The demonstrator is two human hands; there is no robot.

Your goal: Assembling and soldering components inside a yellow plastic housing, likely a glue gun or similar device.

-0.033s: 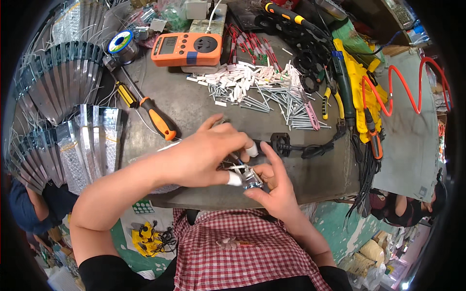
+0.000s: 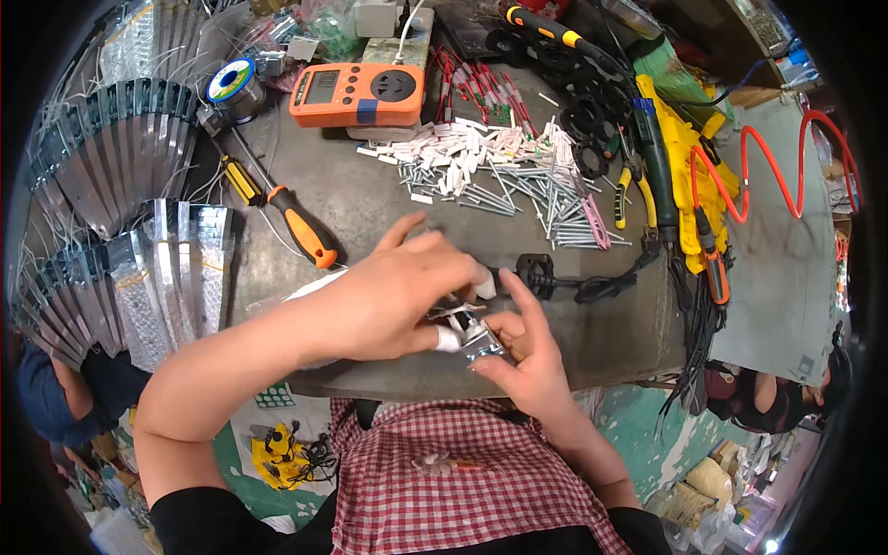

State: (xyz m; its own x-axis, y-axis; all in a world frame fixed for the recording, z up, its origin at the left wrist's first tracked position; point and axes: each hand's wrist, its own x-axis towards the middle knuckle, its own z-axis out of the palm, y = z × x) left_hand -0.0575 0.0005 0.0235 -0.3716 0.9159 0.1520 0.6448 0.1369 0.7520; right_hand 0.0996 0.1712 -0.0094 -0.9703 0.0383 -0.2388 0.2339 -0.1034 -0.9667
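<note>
Near the front edge of the bench, both hands meet around a small shiny metal fitting with thin pale wires at its upper end. My right hand grips the fitting between thumb and curled fingers, its index finger stretched upward. From the left, my left hand reaches over, with white covers on its thumb and one finger. Those two fingertips close around the wires, partly hidden by the hand. A black cable with a round black end piece lies just beyond my right fingertips.
Behind the hands are white sleeves and long screws in a heap. An orange meter stands at the back. Screwdrivers and stacked metal strips lie left; pliers and a red coiled cord are right.
The metal fitting has turned slightly between my fingers and shows a broader flat face. My left fingers have shifted a little; my right hand has barely moved.
</note>
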